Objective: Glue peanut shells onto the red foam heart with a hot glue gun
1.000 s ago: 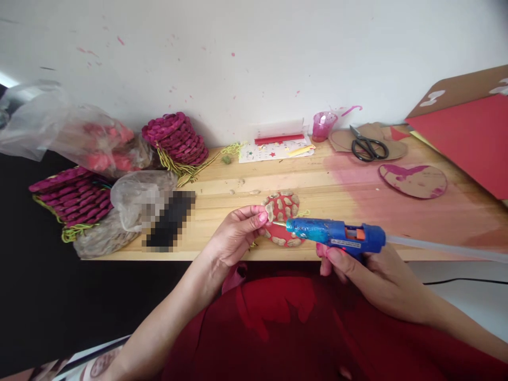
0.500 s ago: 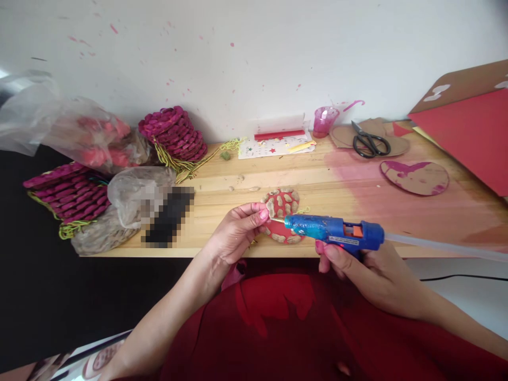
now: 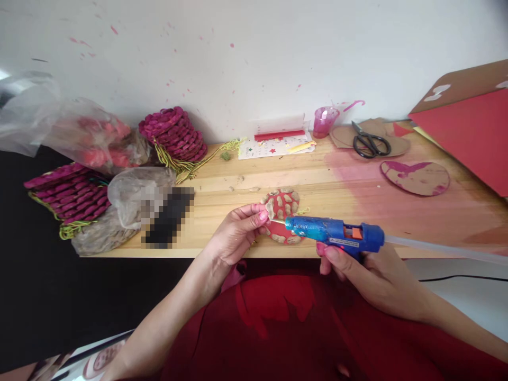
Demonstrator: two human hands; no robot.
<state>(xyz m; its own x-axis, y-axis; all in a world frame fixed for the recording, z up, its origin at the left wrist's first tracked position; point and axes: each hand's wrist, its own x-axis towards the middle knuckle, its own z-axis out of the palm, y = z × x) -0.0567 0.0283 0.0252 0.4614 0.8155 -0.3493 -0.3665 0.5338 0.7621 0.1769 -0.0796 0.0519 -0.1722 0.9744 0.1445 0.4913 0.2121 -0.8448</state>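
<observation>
My left hand (image 3: pixel 240 230) pinches a peanut (image 3: pixel 270 209) between thumb and fingers, over the near part of the bench. In my right hand (image 3: pixel 357 270) is a blue hot glue gun (image 3: pixel 333 232), pointing left, a long clear glue stick (image 3: pixel 440 248) coming out of its back. The metal nozzle reaches the peanut at my left fingertips; whether it touches cannot be made out. Just beneath lies a red round piece (image 3: pixel 279 230) with several peanuts (image 3: pixel 293 239) fixed on it, partly hidden by my left hand and the glue gun.
Black-handled scissors (image 3: pixel 371 145) rest on cardboard at the back right, near a pink-stained cup (image 3: pixel 324 124) and a cardboard oval (image 3: pixel 416 178). Patterned paper (image 3: pixel 260 149) lies at the back. Leftward are magenta woven pieces (image 3: pixel 173 133) and plastic bags (image 3: pixel 137 193). A red board (image 3: pixel 468 129) stands far right.
Almost nothing differs. Both hands keep their places, the glue gun's nozzle staying at the peanut; the gun has shifted only a hair downward.
</observation>
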